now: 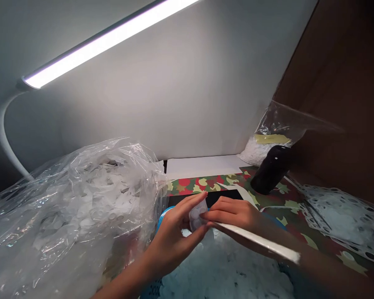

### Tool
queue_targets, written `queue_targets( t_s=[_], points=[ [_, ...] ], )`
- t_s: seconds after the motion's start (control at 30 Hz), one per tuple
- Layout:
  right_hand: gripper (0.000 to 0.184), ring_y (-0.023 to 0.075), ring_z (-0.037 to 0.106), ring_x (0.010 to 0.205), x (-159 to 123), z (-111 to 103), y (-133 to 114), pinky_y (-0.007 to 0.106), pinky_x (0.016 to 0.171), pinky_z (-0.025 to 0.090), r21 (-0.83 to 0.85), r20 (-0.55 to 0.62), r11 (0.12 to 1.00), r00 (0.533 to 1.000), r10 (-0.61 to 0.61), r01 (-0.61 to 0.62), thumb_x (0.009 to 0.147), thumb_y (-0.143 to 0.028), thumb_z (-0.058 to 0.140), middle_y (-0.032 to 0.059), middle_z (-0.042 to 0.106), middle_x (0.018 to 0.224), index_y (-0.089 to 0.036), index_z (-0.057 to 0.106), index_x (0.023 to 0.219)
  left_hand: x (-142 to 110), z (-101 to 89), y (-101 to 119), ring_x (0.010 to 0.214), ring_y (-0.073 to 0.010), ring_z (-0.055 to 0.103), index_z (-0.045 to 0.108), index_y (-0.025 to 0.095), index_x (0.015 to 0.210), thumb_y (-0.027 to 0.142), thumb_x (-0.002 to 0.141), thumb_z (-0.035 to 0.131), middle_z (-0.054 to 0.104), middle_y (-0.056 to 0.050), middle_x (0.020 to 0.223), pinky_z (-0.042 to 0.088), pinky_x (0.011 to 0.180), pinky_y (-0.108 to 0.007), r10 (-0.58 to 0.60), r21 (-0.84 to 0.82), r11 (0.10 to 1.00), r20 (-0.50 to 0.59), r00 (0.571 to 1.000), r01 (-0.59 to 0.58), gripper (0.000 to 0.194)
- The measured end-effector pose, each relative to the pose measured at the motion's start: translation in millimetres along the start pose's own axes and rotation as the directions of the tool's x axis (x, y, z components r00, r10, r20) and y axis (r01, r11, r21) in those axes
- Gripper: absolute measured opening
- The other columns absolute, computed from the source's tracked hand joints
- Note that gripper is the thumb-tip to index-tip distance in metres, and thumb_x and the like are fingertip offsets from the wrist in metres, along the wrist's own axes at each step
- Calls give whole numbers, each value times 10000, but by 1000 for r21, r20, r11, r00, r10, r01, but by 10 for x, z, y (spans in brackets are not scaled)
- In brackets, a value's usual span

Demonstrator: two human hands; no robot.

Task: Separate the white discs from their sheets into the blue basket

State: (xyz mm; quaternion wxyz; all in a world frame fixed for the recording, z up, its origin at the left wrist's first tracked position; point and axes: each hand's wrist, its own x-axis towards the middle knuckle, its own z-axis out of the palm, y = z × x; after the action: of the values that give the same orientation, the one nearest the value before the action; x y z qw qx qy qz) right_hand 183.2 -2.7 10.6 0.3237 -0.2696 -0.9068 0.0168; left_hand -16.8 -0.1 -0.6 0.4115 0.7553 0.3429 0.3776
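My left hand (177,230) is curled around a small translucent plastic piece (197,216), gripping it between thumb and fingers. From the right, my right hand (233,214) meets it, its fingertips touching the piece. A long white stick-like tool (258,241) is held in my right hand and points back toward the wrist; its tip is hidden by the fingers. Below both hands lies a heap of translucent white plastic pieces (224,270) in a blue basket (155,287).
A large clear bag (90,207) of white pieces fills the left side. Behind the hands are a black flat object (227,194) and a camouflage-patterned surface (187,185). To the right stand a tilted black bottle-like object (271,170), another clear bag (274,120) and a white perforated basket (345,220). A lamp (112,41) glows overhead.
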Motion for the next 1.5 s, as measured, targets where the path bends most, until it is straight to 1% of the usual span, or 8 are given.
queue_targets(
  t_s=[0.17, 0.27, 0.43, 0.8, 1.07, 1.17, 1.33, 1.5],
  points=[
    [186, 115, 522, 681, -67, -89, -74, 231, 631, 415, 204, -114, 963, 972, 204, -178, 936, -208, 435, 18, 579, 763, -166, 591, 1030, 12, -23, 8, 630, -59, 458, 392, 346, 1338, 208, 828, 567, 427, -26, 1369, 494, 645, -212, -85, -16, 996, -12, 996, 85, 557],
    [169, 113, 518, 674, -94, -114, -91, 228, 626, 411, 244, -109, 943, 959, 260, -228, 933, -217, 439, 11, 567, 760, -177, 590, 998, 22, -42, 24, 642, -61, 474, 344, 357, 1363, 208, 823, 569, 372, -27, 1413, 486, 618, -211, -145, -45, 988, -4, 989, 145, 604],
    [205, 111, 527, 698, -75, -88, -72, 227, 633, 408, 222, 39, 949, 975, 219, -222, 950, -254, 423, 25, 580, 801, -168, 599, 1012, 28, -49, 37, 651, -60, 489, 277, 386, 1388, 202, 815, 574, 293, -19, 1459, 492, 618, -222, -155, -68, 985, 30, 987, 157, 671],
    [194, 105, 508, 713, -56, -41, -39, 218, 652, 397, 264, -3, 959, 994, 108, -104, 934, -176, 461, 25, 607, 814, -161, 581, 1085, 32, -42, 9, 588, -52, 454, 285, 363, 1388, 268, 806, 604, 409, -51, 1375, 460, 515, -204, -172, -81, 981, 34, 985, 174, 670],
    [240, 134, 505, 693, 19, -54, -64, 240, 615, 391, 134, 182, 984, 979, 92, -117, 957, -246, 426, 50, 596, 769, -158, 644, 1008, 21, -21, -22, 600, -50, 460, 313, 387, 1372, 166, 778, 612, 378, -16, 1405, 474, 533, -196, -84, -58, 994, 73, 994, 88, 700],
    [226, 128, 515, 697, 2, -71, -80, 237, 628, 396, 183, 166, 971, 978, 124, -155, 953, -229, 431, 43, 602, 786, -158, 636, 1015, 16, -19, -18, 581, -46, 462, 307, 394, 1372, 179, 795, 593, 387, -13, 1403, 478, 512, -192, -71, -53, 996, 83, 994, 76, 679],
    [166, 103, 558, 757, -57, -112, -97, 210, 678, 411, 299, 70, 898, 946, 317, -323, 935, -215, 468, 9, 615, 858, -201, 606, 1026, 8, -31, 4, 574, -37, 468, 272, 401, 1385, 175, 786, 596, 336, -12, 1443, 491, 508, -188, -86, -41, 995, 88, 992, 89, 717],
    [163, 105, 546, 752, -58, -98, -90, 218, 688, 403, 301, 77, 918, 966, 247, -259, 934, -208, 462, 9, 616, 839, -187, 607, 1007, -4, -34, -3, 564, -28, 453, 250, 414, 1386, 167, 786, 596, 359, -9, 1422, 469, 488, -174, -123, -69, 989, 96, 988, 130, 735]
  ],
)
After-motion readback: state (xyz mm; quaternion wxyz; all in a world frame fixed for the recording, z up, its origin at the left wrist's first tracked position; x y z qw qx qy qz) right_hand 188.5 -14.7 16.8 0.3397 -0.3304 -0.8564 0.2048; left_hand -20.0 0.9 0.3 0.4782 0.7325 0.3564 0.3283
